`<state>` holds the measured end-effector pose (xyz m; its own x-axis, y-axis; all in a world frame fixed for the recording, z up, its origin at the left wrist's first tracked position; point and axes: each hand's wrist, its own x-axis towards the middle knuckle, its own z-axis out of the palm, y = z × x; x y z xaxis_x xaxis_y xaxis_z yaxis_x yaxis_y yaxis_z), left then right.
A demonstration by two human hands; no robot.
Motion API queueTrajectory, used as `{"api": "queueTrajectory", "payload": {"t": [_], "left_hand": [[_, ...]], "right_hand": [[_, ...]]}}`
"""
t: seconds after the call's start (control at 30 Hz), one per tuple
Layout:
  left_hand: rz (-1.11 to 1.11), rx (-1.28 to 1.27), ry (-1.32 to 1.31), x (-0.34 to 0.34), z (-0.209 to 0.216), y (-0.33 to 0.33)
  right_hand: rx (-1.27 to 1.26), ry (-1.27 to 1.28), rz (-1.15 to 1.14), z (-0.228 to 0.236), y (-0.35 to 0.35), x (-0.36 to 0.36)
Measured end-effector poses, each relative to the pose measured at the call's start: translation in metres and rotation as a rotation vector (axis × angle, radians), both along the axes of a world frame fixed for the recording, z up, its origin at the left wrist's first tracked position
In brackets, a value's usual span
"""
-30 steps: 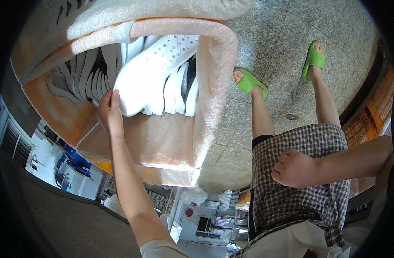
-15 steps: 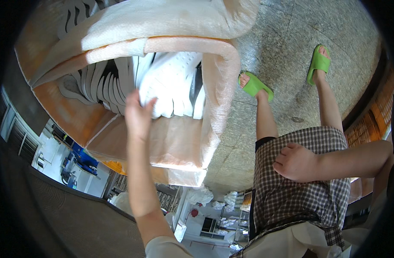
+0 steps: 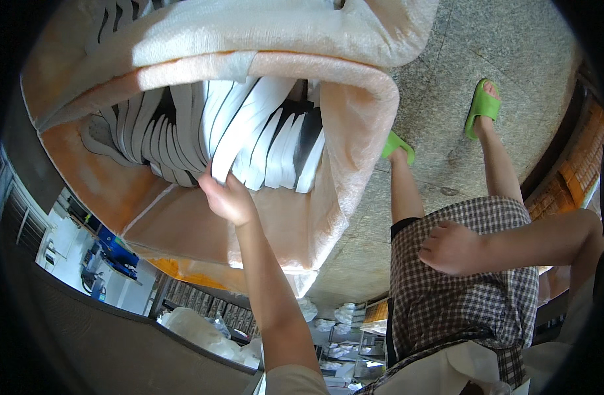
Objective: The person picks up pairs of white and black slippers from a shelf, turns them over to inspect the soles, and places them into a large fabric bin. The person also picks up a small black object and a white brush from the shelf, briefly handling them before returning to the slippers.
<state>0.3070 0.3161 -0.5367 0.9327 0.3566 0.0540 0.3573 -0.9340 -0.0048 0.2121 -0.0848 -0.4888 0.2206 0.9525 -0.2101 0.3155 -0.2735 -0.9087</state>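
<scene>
Grey floor (image 3: 440, 138), left hand (image 3: 231, 197) on sole (image 3: 238, 138)

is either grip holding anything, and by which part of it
The left grip holds a white sole by its lower end, between thumb and fingers. The right grip is curled on the apron, nothing visible in it.

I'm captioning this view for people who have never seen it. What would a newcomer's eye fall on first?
Probably the bright white soles standing on edge in the peach-lined box at upper left, with the left hand gripping one by its lower end. Next come the vivid green slippers on the grey floor at upper right. Below them, the right hand rests, fingers curled, on a checked apron.
</scene>
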Motion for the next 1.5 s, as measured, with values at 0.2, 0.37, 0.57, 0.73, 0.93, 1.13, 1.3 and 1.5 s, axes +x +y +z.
{"api": "queueTrajectory", "payload": {"t": [0.2,0.37,0.57,0.73,0.93,1.13,1.3,1.5], "left_hand": [[-0.266,0.052,-0.091,0.01,-0.037,-0.005],[-0.19,0.245,0.186,0.021,-0.045,-0.037],[-0.417,0.214,0.15,0.048,-0.044,-0.054],[-0.323,0.251,0.438,0.061,-0.073,-0.038],[-0.154,-0.239,0.122,0.029,0.05,-0.082],[-0.596,-0.33,0.201,-0.077,0.258,-0.173],[-0.831,-0.188,-0.42,-0.113,0.422,-0.18],[-0.303,-0.052,-0.374,-0.104,0.542,-0.132]], "right_hand": [[0.045,0.103,-0.055,0.004,0.04,0.006],[0.13,0.127,-0.173,0.015,0.07,0.012],[0.072,0.14,-0.222,0.014,0.062,0.003],[-0.012,0.162,-0.188,0.027,0.024,-0.004],[-0.033,0.059,-0.346,0.082,-0.04,0.002],[-0.062,-0.216,-0.416,0.162,-0.11,-0.005],[-0.395,-0.374,-0.421,0.234,-0.155,-0.049],[-0.443,-0.316,-0.621,0.296,-0.173,-0.108]]}}
